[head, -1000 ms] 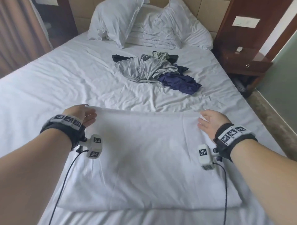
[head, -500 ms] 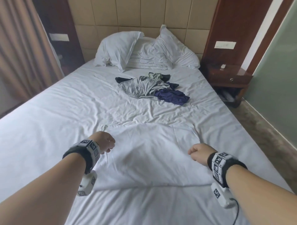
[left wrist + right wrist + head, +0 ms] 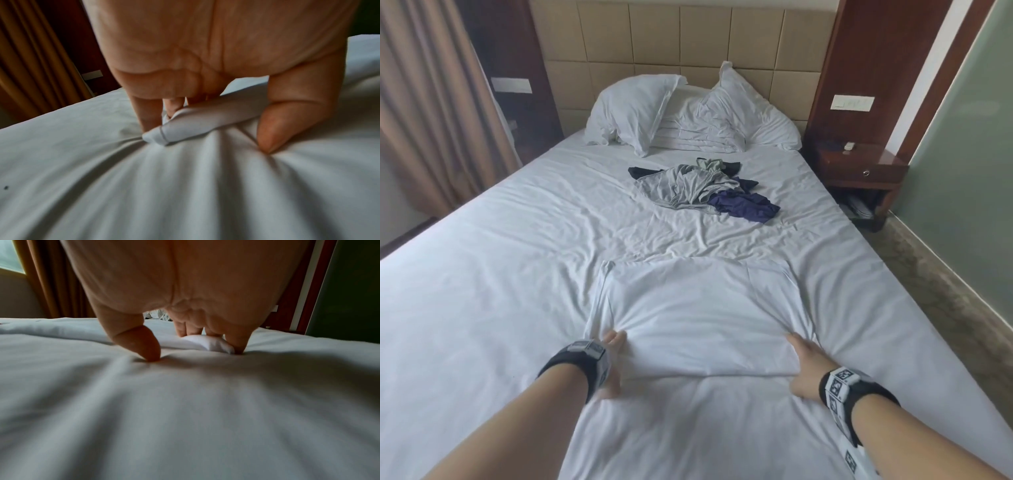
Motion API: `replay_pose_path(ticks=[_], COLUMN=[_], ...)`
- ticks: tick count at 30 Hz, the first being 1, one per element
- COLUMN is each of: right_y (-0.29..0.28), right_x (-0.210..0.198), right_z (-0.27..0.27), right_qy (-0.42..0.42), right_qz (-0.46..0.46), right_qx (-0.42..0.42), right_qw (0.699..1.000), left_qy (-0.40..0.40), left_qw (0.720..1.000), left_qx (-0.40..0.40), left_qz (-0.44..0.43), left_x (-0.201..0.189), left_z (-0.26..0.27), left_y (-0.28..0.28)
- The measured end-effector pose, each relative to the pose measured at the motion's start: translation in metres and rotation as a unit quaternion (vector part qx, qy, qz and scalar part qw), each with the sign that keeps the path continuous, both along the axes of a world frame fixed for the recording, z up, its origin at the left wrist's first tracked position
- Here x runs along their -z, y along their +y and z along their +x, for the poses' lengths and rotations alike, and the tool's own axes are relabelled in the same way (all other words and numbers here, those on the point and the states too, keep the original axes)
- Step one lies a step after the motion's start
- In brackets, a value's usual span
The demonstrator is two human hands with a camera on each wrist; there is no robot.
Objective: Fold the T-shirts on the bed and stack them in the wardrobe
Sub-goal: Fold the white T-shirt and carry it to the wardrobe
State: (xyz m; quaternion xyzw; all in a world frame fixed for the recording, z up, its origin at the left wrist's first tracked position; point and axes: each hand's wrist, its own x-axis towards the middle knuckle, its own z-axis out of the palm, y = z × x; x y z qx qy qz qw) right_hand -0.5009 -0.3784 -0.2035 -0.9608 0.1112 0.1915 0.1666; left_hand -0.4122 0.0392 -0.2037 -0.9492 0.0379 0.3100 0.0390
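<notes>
On bed (image 3: 482, 274), white T-shirt (image 3: 695, 308) lengthwise toward pillows (image 3: 633, 109)

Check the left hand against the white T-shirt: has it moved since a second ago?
Yes. The left hand has come back from the far corner of the white T-shirt to its near left edge, toward the person, where it now pinches the fabric.

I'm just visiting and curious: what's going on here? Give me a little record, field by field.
Place: bed with white sheet, two pillows at the head
Being folded: white T-shirt, partly folded, flat on the sheet
Left hand: pinches the shirt's near left edge
Right hand: pinches the shirt's near right edge
Waiting: pile of grey, dark blue, green and black clothes, mid-bed
Beside bed: nightstand, on the right
Wardrobe: not in view
</notes>
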Motion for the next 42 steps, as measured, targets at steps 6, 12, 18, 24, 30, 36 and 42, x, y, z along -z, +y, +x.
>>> replay_pose_path(ticks=[6, 12, 18, 24, 30, 36, 42], right_y=[-0.004, -0.009, -0.009, -0.011, -0.013, -0.012, -0.009], right_x=[0.016, 0.007, 0.007, 0.004, 0.002, 0.0, -0.008], right_z=[0.014, 0.032, 0.045, 0.046, 0.047, 0.051, 0.052], right_qy=[0.009, 0.027, 0.024, 0.043, 0.036, 0.011, 0.026], right_qz=[0.015, -0.023, -0.03, -0.042, 0.0, -0.01, -0.033], right_qx=[0.043, 0.045, 0.053, 0.065, 0.088, 0.099, 0.092], right_qw=[0.999, 0.998, 0.998, 0.996, 0.995, 0.995, 0.995], left_qy=[-0.025, -0.046, -0.044, -0.026, -0.076, -0.082, -0.065], left_qw=[0.998, 0.998, 0.998, 0.997, 0.996, 0.996, 0.996], left_qx=[-0.014, -0.043, -0.036, 0.029, -0.014, 0.005, 0.012], left_qz=[-0.049, -0.026, 0.013, 0.062, 0.034, 0.045, 0.059], left_x=[-0.003, -0.001, 0.007, -0.013, -0.004, -0.018, -0.015], left_z=[0.006, 0.024, 0.031, 0.029, 0.03, 0.024, 0.031], left_y=[0.001, -0.003, -0.01, -0.02, -0.018, -0.026, -0.024])
